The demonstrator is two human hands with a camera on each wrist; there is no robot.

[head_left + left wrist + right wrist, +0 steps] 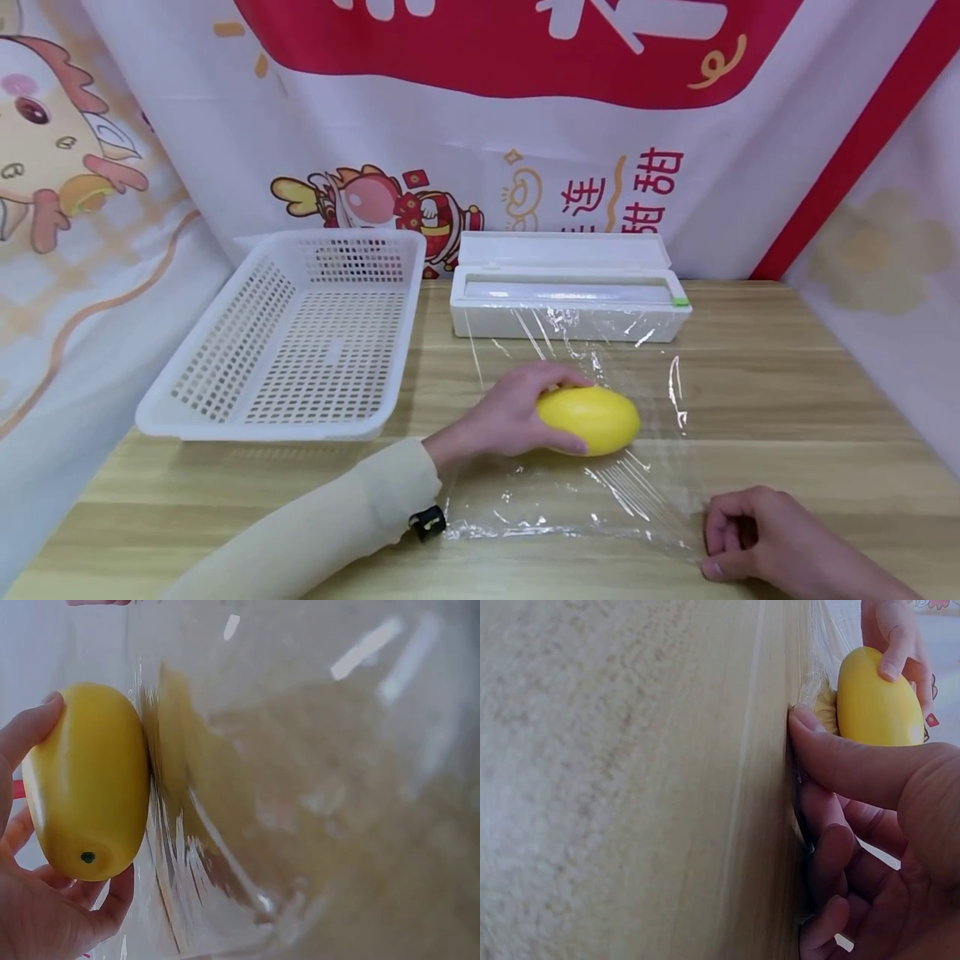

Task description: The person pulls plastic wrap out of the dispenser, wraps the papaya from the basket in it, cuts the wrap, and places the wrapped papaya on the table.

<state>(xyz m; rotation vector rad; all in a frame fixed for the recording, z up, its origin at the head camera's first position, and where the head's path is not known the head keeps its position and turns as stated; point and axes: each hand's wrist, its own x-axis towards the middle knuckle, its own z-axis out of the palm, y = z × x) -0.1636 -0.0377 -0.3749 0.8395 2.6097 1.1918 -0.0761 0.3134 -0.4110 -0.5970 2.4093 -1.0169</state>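
Observation:
A smooth yellow oval fruit, with a small dark green spot at one end in the left wrist view, lies over a sheet of clear cling film. My left hand grips it from the left, thumb on the near side and fingers on the far side. Down at the front right, my right hand pinches the film's near right corner between thumb and index finger, as the right wrist view also shows of this hand. The film runs back to a white dispenser box whose lid stands up, with the roll inside.
A white perforated plastic basket stands at the back left of the wooden table. Printed cloth hangs behind the table and along both sides. A green tab sits on the dispenser's right end.

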